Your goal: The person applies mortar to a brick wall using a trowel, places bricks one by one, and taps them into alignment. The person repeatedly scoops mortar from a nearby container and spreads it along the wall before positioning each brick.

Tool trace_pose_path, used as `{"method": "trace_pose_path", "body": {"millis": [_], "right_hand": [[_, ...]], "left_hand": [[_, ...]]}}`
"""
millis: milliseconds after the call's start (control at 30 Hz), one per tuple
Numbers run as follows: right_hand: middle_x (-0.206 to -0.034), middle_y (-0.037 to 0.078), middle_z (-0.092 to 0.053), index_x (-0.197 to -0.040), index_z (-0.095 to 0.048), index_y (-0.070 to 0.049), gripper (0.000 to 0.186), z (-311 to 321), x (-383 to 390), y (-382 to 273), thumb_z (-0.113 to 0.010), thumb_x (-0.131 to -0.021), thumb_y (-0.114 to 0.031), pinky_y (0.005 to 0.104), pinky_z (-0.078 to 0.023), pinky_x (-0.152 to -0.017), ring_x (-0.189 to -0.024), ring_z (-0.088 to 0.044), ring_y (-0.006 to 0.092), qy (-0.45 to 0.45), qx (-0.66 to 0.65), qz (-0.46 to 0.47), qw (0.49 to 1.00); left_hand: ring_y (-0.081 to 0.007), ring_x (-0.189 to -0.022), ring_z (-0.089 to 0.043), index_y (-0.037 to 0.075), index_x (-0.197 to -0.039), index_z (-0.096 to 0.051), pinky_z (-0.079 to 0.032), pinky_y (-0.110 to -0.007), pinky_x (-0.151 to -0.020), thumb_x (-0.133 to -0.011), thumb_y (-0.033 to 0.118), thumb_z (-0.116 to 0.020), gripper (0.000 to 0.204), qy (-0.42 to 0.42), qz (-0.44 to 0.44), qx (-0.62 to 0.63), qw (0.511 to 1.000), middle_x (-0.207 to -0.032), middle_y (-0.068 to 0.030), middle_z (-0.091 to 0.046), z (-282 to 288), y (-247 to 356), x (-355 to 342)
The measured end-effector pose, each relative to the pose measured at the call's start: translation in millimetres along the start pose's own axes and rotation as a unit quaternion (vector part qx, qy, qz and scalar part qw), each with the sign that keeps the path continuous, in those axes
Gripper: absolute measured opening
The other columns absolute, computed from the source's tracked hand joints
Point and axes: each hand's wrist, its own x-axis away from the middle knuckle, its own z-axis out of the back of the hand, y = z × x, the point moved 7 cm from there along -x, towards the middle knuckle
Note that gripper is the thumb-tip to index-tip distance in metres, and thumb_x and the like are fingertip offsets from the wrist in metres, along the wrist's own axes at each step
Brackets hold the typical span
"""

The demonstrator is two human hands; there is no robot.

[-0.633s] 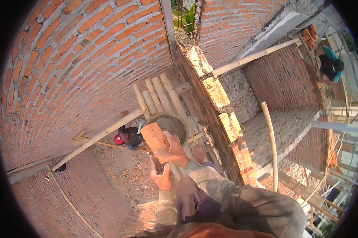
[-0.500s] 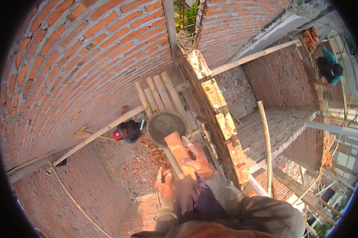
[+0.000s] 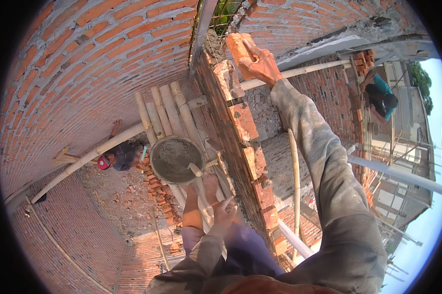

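Note:
My right hand (image 3: pixel 261 65) grips an orange-red brick (image 3: pixel 234 51) at the far end of a narrow wall's top course (image 3: pixel 243 120), along which a thin string runs. My left hand (image 3: pixel 223 213) is low in front of me, beside my legs and bare feet; its fingers are blurred, so their grip is unclear. A round tub (image 3: pixel 169 159) of grey mortar sits on bamboo poles (image 3: pixel 161 110) left of the wall, with a trowel handle (image 3: pixel 195 170) over its edge.
A long bamboo pole (image 3: pixel 88 158) crosses below on the left. A co-worker in a red cap (image 3: pixel 117 157) is beneath it, near rubble and bricks. Another worker (image 3: pixel 380 95) is at the right on scaffolding. An upright pole (image 3: pixel 295 186) and a white pipe (image 3: pixel 398 171) are nearby.
My right hand has carried the brick from above my legs up and forward to the wall's far end. My left hand has moved apart from the brick, and the view has shifted.

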Motion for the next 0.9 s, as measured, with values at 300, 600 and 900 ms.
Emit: {"method": "trace_pose_path", "body": {"millis": [300,600,900], "right_hand": [[-0.122,0.019,-0.078,-0.154,-0.063,-0.022,0.079,-130.7,-112.1,62.2,-0.076,-0.085,-0.059,0.0473,-0.056,-0.105,-0.115,-0.075,0.0360,-0.033,0.138,0.029,0.989],[-0.100,0.024,-0.077,-0.140,-0.069,-0.011,0.074,-157.4,-139.1,53.0,-0.084,-0.083,-0.055,0.0507,-0.058,-0.083,-0.094,-0.074,0.0412,-0.066,0.081,0.101,0.989],[-0.106,0.028,-0.077,-0.127,-0.073,-0.006,0.064,-164.8,-142.7,40.9,-0.083,-0.083,-0.051,0.0528,-0.058,-0.086,-0.101,-0.073,0.0486,-0.037,0.094,0.100,0.990]], "left_hand": [[-0.0231,-0.100,-0.074,0.001,-0.141,-0.066,-0.062,-0.035,-0.089,-0.096,0.010,-0.075,0.047,-0.008,-0.049,-0.029,0.998,-0.114,-0.0147,-0.072,-14.5,24.2,-60.3],[-0.0144,-0.099,-0.069,0.003,-0.143,-0.066,-0.059,-0.029,-0.088,-0.095,0.005,-0.077,0.049,-0.008,-0.012,0.028,1.000,-0.113,-0.0088,-0.071,-4.1,33.0,-80.3],[-0.0183,-0.093,-0.072,0.003,-0.140,-0.067,-0.060,-0.031,-0.086,-0.095,0.006,-0.077,0.047,-0.005,-0.023,0.039,0.999,-0.109,-0.0089,-0.073,2.8,52.3,-98.5]]}}
